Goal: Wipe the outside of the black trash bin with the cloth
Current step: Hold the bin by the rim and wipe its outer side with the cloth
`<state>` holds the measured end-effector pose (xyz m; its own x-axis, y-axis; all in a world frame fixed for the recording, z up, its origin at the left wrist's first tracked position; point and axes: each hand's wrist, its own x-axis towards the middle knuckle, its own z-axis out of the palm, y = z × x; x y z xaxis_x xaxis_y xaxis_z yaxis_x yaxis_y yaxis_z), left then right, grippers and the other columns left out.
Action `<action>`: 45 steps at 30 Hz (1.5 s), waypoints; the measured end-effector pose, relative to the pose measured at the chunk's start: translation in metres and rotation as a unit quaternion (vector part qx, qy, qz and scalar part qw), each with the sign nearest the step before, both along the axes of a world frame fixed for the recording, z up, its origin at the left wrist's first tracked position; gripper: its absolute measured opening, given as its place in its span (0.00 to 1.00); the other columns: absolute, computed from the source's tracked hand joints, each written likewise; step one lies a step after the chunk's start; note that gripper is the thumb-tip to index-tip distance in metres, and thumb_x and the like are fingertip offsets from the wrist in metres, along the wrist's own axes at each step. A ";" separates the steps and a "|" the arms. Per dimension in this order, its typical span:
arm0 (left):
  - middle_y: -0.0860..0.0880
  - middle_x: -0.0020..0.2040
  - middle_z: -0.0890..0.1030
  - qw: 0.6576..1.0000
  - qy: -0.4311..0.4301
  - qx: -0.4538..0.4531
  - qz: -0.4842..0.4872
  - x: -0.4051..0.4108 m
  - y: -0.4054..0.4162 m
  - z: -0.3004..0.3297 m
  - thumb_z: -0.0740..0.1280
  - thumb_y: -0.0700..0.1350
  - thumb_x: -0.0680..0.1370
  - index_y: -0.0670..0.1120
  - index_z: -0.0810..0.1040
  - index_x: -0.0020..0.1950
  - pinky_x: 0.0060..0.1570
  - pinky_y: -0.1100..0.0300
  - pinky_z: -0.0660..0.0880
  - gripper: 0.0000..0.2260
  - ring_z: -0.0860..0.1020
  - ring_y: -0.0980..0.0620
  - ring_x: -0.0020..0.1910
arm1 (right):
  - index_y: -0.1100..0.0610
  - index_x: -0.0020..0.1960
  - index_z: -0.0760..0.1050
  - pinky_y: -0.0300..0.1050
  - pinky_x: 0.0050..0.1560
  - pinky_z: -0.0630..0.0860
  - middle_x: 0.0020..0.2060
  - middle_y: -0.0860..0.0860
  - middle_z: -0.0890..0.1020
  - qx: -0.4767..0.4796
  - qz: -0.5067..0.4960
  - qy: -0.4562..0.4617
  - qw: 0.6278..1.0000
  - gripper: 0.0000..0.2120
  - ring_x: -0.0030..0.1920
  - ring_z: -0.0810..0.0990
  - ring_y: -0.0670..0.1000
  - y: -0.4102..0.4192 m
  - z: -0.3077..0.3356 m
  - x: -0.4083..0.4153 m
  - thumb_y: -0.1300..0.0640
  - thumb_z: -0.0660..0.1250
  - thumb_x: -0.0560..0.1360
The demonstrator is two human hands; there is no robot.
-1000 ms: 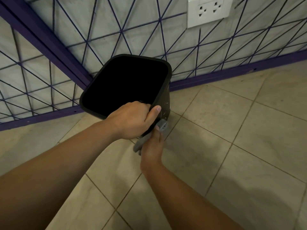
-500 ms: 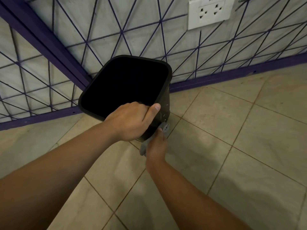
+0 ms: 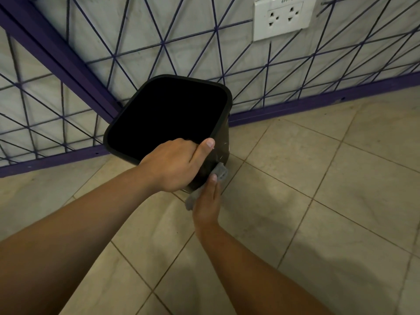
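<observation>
The left hand [image 3: 175, 165] is clamped on the near rim of the black trash bin [image 3: 223, 142], fingers curled over the edge into the dark opening and the thumb lying flat on the outer wall, so the bin is tipped toward the person with its mouth facing up at the camera. It stands on the tiled floor [image 3: 318, 178] in the corner where two patterned walls meet, just below a white wall socket [image 3: 281, 18]. That grip is the anchor for the step in hand: it should stay firm, because rubbing pressure low on the side will want to swing or skid a light, empty bin. To the right and lower, the right hand [image 3: 208, 206] presses the grey cloth [image 3: 221, 172] against the bin's near side wall, its fingers closed on the cloth, with a fold showing above the thumb and another below the palm. To wipe well, I would keep the cloth flat under the fingers, not bunched, draw long overlapping strokes from rim to base, and turn the bin with the left hand to bring each wall round. The far and left walls are hidden, so their state cannot be judged.
</observation>
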<state>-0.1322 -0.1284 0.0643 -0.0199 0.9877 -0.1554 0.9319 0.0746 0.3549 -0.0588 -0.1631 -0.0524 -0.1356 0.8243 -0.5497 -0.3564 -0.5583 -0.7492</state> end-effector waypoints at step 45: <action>0.51 0.21 0.66 0.999 0.015 0.007 -0.027 -0.001 -0.001 0.000 0.43 0.63 0.82 0.47 0.70 0.27 0.26 0.55 0.65 0.32 0.66 0.52 0.20 | 0.54 0.77 0.65 0.55 0.74 0.69 0.71 0.55 0.75 -0.126 0.006 0.021 0.992 0.22 0.71 0.73 0.57 0.009 0.016 0.004 0.46 0.50 0.87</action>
